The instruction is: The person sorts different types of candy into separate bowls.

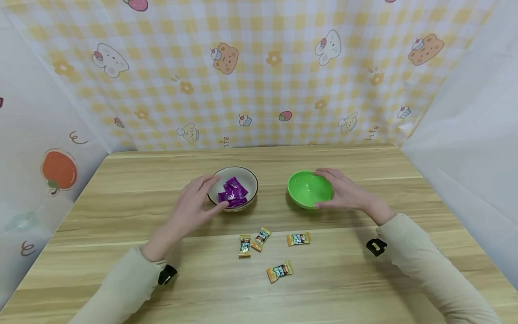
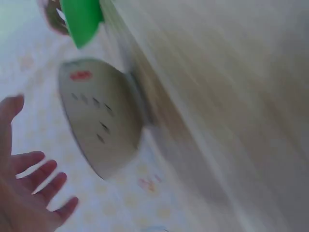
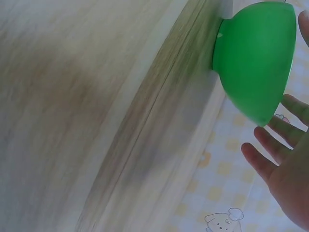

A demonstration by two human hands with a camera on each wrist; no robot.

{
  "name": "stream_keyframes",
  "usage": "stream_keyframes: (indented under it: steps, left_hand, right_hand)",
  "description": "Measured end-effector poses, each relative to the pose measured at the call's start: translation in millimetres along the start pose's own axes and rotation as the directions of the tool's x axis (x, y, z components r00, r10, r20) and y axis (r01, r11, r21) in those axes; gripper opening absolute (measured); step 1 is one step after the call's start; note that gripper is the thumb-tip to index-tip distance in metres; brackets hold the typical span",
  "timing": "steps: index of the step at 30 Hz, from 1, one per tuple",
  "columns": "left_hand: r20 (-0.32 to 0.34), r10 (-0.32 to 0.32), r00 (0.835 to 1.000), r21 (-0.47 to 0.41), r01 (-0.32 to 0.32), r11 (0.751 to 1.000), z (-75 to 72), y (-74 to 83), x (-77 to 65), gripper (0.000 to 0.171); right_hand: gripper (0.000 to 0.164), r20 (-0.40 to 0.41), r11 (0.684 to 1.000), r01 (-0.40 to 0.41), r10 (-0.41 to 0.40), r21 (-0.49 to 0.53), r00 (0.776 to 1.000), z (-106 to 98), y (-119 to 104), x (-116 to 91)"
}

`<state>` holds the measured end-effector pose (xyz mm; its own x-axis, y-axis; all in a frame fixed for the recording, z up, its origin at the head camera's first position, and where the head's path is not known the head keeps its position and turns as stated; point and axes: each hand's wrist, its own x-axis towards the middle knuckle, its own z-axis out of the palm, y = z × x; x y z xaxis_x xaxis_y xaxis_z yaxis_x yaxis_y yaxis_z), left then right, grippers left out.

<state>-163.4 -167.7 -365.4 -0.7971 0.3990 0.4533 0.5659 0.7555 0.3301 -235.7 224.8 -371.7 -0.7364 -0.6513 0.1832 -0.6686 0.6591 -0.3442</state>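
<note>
A white bowl with a dark rim [image 1: 249, 181] stands on the table, holding several purple wrapped candies [image 1: 232, 194]. To its right is a bright green bowl [image 1: 307, 189]. My left hand [image 1: 192, 204] spreads its thumb and fingers around the white bowl's left side; the left wrist view shows a gap between these fingers and the bowl's patterned outer wall [image 2: 99, 125]. My right hand [image 1: 346, 191] reaches around the green bowl's right side, fingers extended near the rim. In the right wrist view those fingers [image 3: 260, 163] look straight; whether a fingertip touches the bowl, I cannot tell.
Several yellow-orange wrapped candies lie in front of the bowls, including one near the middle [image 1: 280, 271] and one below the green bowl [image 1: 298, 239]. A yellow checked cloth [image 1: 259, 96] hangs behind the wooden table [image 1: 344, 288]. Pale sheets flank both sides.
</note>
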Motion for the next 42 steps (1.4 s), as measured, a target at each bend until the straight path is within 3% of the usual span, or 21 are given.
stream_keyframes:
  steps: [3,6,9,13,16,19,23,26,32,36,42]
  left_hand:
    - [-0.071,0.106,0.992,-0.088,-0.112,0.99,2.1,18.4,1.3,0.053]
    - [0.009,0.132,0.991,-0.205,-0.127,0.971,10.5,35.9,-0.7,0.04]
    - [0.167,0.065,0.984,-0.338,-0.005,0.941,22.1,49.6,-4.4,0.032]
    - [0.328,-0.068,0.942,-0.422,0.21,0.882,37.0,59.7,-7.8,0.03]
    - [0.375,-0.126,0.919,-0.419,0.289,0.861,46.5,61.7,-8.4,0.03]
    - [0.388,-0.148,0.91,-0.404,0.312,0.86,52.4,63.4,-7.6,0.029]
    - [0.409,-0.146,0.901,-0.368,0.309,0.877,56.8,66.1,-4.2,0.03]
    - [0.423,-0.127,0.897,-0.311,0.275,0.91,60.4,68.7,-1.1,0.033]
    - [0.39,0.0,0.921,-0.162,0.069,0.984,70.5,76.2,2.6,0.038]
    - [0.384,0.067,0.921,-0.105,-0.028,0.994,74.0,80.2,3.1,0.036]
    - [0.393,0.083,0.916,-0.093,-0.051,0.994,74.9,80.3,1.7,0.023]
  right_hand:
    - [0.093,0.024,1.0,-0.012,0.012,0.013,1.0,-1.0,1.0,-1.6]
    - [0.093,0.035,0.999,-0.016,0.015,0.027,0.999,-1.9,0.8,-3.0]
    - [0.093,0.043,0.999,-0.017,0.016,0.039,0.999,-2.0,0.3,-3.7]
    - [0.093,0.051,0.999,-0.022,0.02,0.047,0.999,-1.6,-0.1,-3.3]
    - [0.093,0.053,0.998,-0.025,0.023,0.052,0.998,-1.9,-0.3,-3.0]
    - [0.093,0.053,0.998,-0.028,0.025,0.056,0.998,-2.1,-0.7,-3.3]
    - [0.092,0.049,0.998,-0.032,0.03,0.054,0.998,-2.1,-0.8,-3.8]
    - [0.092,0.047,0.998,-0.031,0.028,0.055,0.999,-2.4,-1.0,-4.0]
    - [0.092,0.043,0.998,-0.031,0.029,0.053,0.999,-2.6,-0.7,-5.2]
    - [0.091,0.04,0.998,-0.029,0.027,0.058,0.999,-2.0,-0.5,-5.4]
    - [0.09,0.034,0.998,-0.027,0.025,0.062,0.999,-1.5,-0.7,-4.6]
